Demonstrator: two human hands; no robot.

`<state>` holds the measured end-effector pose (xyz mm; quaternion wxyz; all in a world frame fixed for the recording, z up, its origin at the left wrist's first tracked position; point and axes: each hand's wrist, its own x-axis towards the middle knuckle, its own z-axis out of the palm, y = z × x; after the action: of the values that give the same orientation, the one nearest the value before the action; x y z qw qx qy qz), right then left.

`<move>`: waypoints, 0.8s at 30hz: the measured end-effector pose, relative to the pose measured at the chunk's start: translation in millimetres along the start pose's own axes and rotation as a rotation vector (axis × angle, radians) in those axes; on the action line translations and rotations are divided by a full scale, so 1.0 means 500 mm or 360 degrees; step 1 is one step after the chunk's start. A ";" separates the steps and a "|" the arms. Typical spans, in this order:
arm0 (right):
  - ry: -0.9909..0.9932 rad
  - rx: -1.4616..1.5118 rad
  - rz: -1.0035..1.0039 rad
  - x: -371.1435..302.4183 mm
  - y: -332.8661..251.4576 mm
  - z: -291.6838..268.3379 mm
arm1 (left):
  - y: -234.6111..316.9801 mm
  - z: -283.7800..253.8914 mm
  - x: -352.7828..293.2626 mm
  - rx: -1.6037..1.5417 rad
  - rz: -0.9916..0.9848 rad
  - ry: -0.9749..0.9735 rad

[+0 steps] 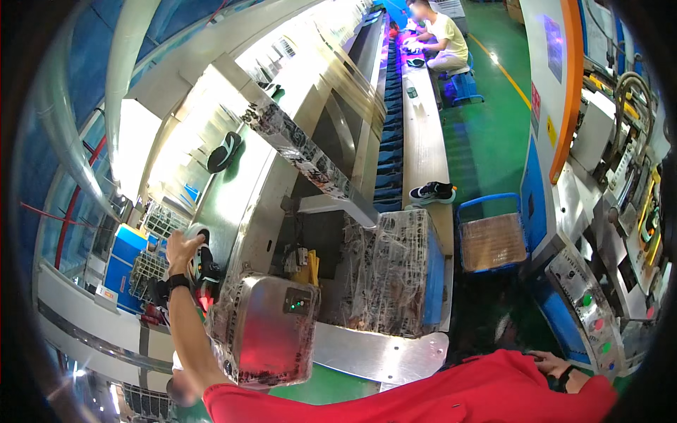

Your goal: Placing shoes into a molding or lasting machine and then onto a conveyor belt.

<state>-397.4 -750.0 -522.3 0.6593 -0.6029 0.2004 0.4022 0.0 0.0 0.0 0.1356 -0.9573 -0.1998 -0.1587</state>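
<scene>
At the near end of the bright conveyor (236, 194) on the left, my left hand (185, 248) is closed on a black-and-white sneaker (204, 262). A dark band circles that wrist. Farther up the conveyor lies another dark sneaker (224, 152) with a pale sole, out of reach of both hands. My right hand (553, 366) is low at the right, beside my red shirt, with a dark band on its wrist. Its fingers are partly hidden, and I cannot see anything held in it.
A film-wrapped control box (271, 328) and wrapped block (388, 271) stand near me. One sneaker (431, 192) sits on the side ledge (425, 151). A blue-framed stool (493, 240) and machine (578, 303) are right. A seated person (444, 42) works far off; another person (185, 388) is lower left.
</scene>
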 end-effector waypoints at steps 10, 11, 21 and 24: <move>-0.0763 -0.0759 0.0030 0.116 -0.132 -0.104 | 0.133 -0.284 -0.224 -0.0748 0.0210 0.1361; -0.0778 -0.0759 0.0009 0.136 -0.114 -0.118 | 0.164 -0.296 -0.256 -0.0877 0.0141 0.1387; -0.1017 -0.0658 -0.0008 0.238 -0.005 -0.298 | 0.456 0.016 -0.508 -0.3051 -0.0621 0.0367; -0.0915 -0.1165 -0.0086 0.262 0.008 -0.303 | 0.500 0.180 -0.551 -0.3396 -0.0999 0.0088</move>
<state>-288.9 -857.4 -652.0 0.4422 -0.6651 -0.1613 0.5798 -110.7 -285.3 -230.0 -0.7990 -0.4861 -0.1912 -0.2978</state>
